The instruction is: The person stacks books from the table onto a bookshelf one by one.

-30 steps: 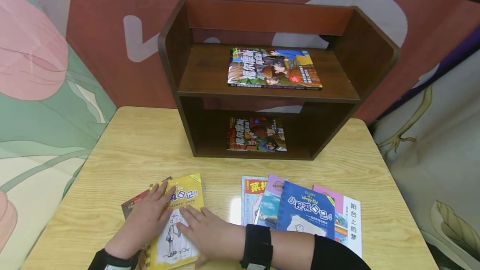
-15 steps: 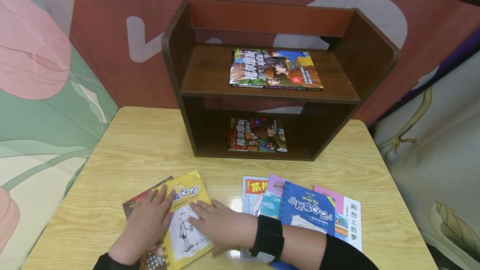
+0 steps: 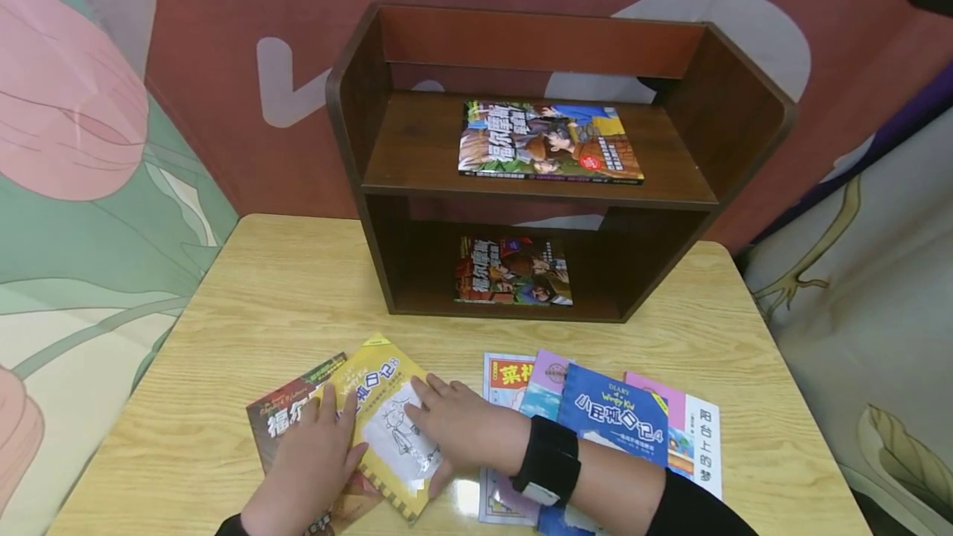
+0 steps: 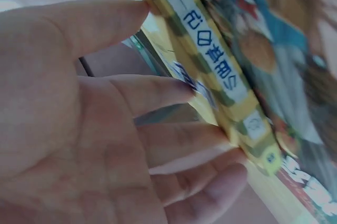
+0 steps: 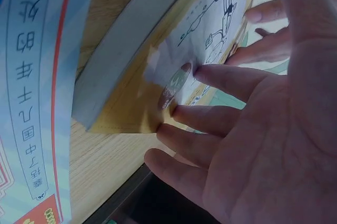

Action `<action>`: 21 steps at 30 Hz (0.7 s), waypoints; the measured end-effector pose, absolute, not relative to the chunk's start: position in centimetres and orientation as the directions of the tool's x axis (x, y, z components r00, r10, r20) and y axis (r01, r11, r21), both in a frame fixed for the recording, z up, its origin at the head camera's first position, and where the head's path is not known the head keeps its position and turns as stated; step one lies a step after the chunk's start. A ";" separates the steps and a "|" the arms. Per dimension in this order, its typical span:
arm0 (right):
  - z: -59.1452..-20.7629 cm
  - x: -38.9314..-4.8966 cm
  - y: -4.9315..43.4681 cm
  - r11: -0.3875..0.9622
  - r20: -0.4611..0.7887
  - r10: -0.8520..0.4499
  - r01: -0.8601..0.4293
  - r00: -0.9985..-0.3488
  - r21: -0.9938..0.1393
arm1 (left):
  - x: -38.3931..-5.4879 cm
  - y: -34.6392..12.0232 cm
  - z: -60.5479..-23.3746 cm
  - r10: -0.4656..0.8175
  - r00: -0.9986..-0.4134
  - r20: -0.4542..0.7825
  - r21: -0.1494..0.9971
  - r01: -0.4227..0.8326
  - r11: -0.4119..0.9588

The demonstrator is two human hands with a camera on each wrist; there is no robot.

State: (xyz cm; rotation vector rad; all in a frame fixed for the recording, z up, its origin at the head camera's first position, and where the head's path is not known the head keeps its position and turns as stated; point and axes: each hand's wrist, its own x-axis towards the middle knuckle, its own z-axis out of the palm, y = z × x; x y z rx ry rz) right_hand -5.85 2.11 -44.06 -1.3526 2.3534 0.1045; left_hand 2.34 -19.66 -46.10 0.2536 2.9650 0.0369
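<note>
A yellow paperback book (image 3: 390, 424) with a line drawing on its cover lies tilted across a darker comic book (image 3: 286, 408) on the table. My left hand (image 3: 308, 457) reaches over the darker book, its fingers outstretched. In the left wrist view its fingertips touch the yellow book's patterned spine (image 4: 210, 55). On the other side, my right hand (image 3: 465, 428) lies over the yellow book's right edge. The right wrist view shows slightly bent fingers (image 5: 231, 81) resting their tips on the cover, without wrapping round the book.
A brown two-tier bookshelf (image 3: 539, 195) stands at the back, a comic book (image 3: 551, 143) flat on its upper shelf and another (image 3: 514, 271) below. Under and beside my right forearm lie a blue book (image 3: 614, 412), a pink-and-white book (image 3: 703, 437) and others, overlapping.
The yellow book has slid right and turned with its top leaning left, uncovering more of the darker book. My right hand has moved right with it; my left hand has shifted slightly right and down.
</note>
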 end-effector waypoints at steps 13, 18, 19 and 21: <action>-44.1 -4.4 0.1 0.580 -0.437 -0.735 -0.815 -0.518 -0.009 | 2.8 -19.1 -45.9 0.147 -0.974 -0.171 0.000 0.149 0.989; -44.3 -2.6 -1.8 0.583 -0.472 -0.639 -0.783 -0.607 0.217 | 2.7 -18.4 -45.9 0.115 -0.975 -0.192 -0.062 0.129 0.990; -44.3 -2.2 -2.0 0.579 -0.470 -0.630 -0.778 -0.618 0.246 | 2.7 -18.3 -45.9 0.111 -0.973 -0.201 -0.073 0.128 0.989; -44.5 -1.7 -2.3 0.576 -0.456 -0.619 -0.765 -0.639 0.290 | 2.7 -18.2 -45.8 0.100 -0.971 -0.215 -0.089 0.122 0.989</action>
